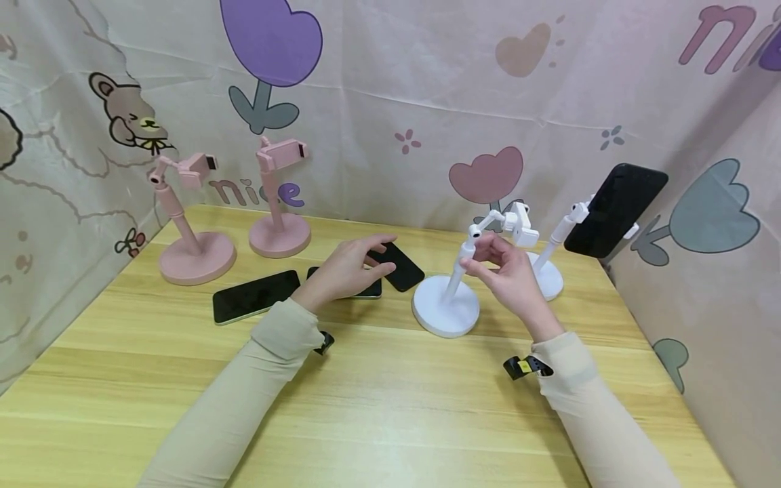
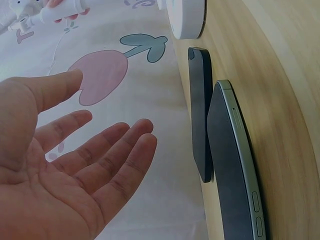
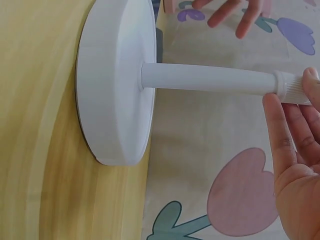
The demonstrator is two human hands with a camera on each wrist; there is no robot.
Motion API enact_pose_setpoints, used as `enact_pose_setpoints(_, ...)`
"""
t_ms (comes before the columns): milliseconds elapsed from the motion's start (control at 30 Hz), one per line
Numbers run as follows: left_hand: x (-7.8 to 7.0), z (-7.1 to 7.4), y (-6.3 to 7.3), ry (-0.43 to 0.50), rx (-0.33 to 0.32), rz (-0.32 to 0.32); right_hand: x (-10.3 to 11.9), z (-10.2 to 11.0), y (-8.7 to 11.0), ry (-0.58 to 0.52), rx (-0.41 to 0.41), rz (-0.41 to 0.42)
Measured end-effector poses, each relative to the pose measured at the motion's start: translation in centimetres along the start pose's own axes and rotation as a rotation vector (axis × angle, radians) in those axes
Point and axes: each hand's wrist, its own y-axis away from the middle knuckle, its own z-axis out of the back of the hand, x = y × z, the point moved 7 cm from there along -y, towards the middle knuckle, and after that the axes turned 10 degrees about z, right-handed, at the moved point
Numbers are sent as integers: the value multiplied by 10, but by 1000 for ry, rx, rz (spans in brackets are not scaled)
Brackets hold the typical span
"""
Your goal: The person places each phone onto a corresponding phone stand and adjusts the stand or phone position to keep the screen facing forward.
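My right hand [image 1: 508, 272] grips the ribbed upper pole of a white phone stand [image 1: 445, 310], thumb on one side and fingers on the other. In the right wrist view, its round base stands on the wood and its pole [image 3: 210, 79] runs up to my fingers. The stand's clamp [image 1: 523, 227] holds nothing. My left hand [image 1: 343, 272] hovers over two dark phones, its fingers spread and the palm bare in the left wrist view. One black phone [image 1: 401, 268] lies just past its fingertips; another phone [image 1: 371, 291] lies partly hidden beneath the hand.
A third phone [image 1: 256, 297] lies left of my left wrist. Two pink phone stands [image 1: 196, 257] [image 1: 281, 236] stand at the back left. At the right, a second white stand [image 1: 549, 276] carries a black phone [image 1: 616, 210] in its clamp. A printed cloth [image 1: 378, 102] hangs behind the table.
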Motion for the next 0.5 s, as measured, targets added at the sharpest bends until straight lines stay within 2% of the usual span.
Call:
enact_pose_setpoints(267, 2, 2, -1, 12, 0, 18, 7, -8, 4, 60, 12, -11)
enact_pose_setpoints(400, 3, 2, -2, 12, -3, 19, 10, -11, 4, 50, 27, -25)
enact_pose_setpoints(500, 3, 3, -1, 1, -10, 17, 13, -14, 3, 33, 36, -4)
